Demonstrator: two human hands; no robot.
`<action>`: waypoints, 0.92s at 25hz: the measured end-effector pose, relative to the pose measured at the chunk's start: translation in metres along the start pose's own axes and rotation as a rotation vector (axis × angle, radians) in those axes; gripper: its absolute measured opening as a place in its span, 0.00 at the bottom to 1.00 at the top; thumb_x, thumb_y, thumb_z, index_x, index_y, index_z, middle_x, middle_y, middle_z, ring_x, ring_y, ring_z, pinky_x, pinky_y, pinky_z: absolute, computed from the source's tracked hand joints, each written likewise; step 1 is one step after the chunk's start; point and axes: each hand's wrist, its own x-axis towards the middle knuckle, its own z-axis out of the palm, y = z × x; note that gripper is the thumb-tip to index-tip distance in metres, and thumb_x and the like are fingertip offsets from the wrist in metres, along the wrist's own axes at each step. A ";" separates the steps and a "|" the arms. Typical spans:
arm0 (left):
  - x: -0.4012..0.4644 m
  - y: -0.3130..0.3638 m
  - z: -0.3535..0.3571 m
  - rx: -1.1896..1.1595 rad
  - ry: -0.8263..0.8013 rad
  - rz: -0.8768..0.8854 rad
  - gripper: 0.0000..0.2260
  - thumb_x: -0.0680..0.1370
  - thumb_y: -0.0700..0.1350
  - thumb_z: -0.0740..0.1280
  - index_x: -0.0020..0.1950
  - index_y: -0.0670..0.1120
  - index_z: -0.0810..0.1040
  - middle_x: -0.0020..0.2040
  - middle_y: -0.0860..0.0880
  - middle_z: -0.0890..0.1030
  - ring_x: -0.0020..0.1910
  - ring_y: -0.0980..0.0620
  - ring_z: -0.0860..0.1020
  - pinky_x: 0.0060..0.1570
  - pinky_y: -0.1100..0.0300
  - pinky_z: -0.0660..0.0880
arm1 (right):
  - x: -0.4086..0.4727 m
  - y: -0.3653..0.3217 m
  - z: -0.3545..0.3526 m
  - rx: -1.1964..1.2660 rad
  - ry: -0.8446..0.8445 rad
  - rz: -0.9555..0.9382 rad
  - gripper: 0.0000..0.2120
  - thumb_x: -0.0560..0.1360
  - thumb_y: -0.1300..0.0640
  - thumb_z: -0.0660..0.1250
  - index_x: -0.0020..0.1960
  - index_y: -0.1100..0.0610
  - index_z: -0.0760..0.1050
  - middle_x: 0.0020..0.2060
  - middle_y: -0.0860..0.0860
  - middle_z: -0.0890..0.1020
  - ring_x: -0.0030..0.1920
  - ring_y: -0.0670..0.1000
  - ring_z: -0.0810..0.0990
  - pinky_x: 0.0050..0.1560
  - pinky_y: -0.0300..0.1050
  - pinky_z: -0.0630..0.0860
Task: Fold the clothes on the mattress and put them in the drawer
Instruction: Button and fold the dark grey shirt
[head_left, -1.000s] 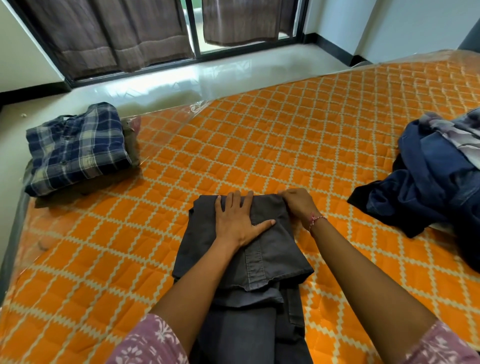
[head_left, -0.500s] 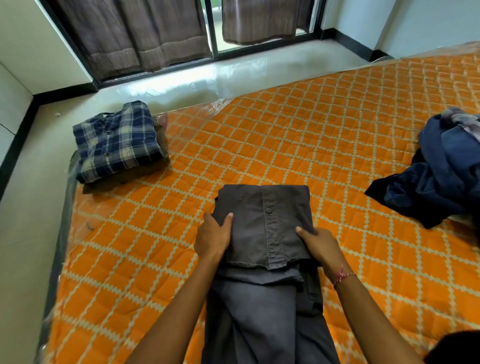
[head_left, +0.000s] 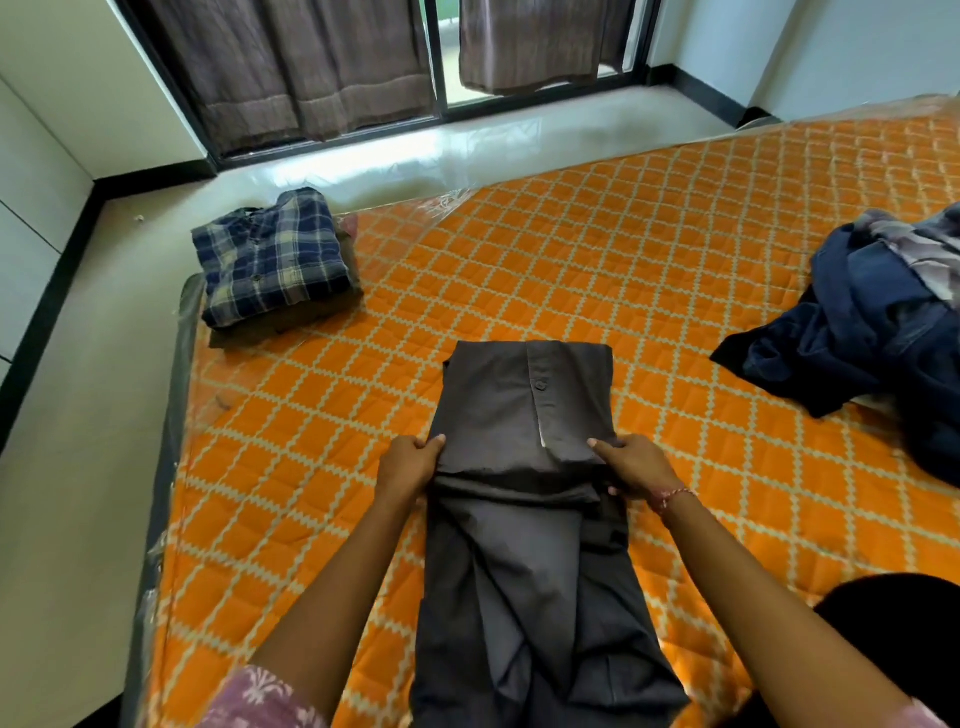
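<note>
- Folded clothes, a plaid shirt (head_left: 272, 257) on top of a darker garment, are stacked at the mattress (head_left: 597, 249) corner at ten o'clock, probably set aside as finished and awaiting the drawer, which is not seen.
- Left hand (head_left: 408, 465) is clamped on the left edge of the grey shirt (head_left: 519, 415), thumb on top, likely to carry the folded part over evenly.
- Grey shirt is laid lengthwise at the middle, its folded upper part at twelve o'clock from the hands, its unfolded length trailing to six o'clock between the forearms.
- Right hand (head_left: 634, 467) is pinched on the right edge, matching the left.
- Unfolded dark blue clothes (head_left: 857, 332) are heaped at two o'clock, well apart.
</note>
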 end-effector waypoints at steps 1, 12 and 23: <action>-0.006 -0.005 0.002 0.126 0.058 0.071 0.14 0.78 0.54 0.65 0.44 0.43 0.74 0.41 0.44 0.76 0.44 0.41 0.77 0.41 0.53 0.68 | 0.000 0.006 0.002 -0.222 0.188 -0.118 0.16 0.78 0.46 0.64 0.46 0.60 0.74 0.37 0.58 0.78 0.43 0.61 0.80 0.33 0.45 0.70; -0.022 -0.048 0.030 0.778 -0.096 0.703 0.45 0.63 0.74 0.23 0.76 0.54 0.38 0.77 0.51 0.39 0.77 0.53 0.41 0.74 0.52 0.47 | -0.001 0.055 0.037 -0.820 0.065 -0.435 0.36 0.77 0.32 0.45 0.77 0.48 0.39 0.77 0.51 0.40 0.77 0.52 0.42 0.75 0.52 0.49; -0.053 -0.123 -0.031 1.023 -0.214 1.331 0.36 0.77 0.64 0.53 0.79 0.46 0.46 0.79 0.42 0.45 0.77 0.42 0.50 0.74 0.51 0.49 | -0.064 0.111 -0.012 -1.329 -0.194 -1.250 0.46 0.66 0.39 0.60 0.78 0.54 0.48 0.77 0.57 0.50 0.77 0.58 0.48 0.73 0.54 0.48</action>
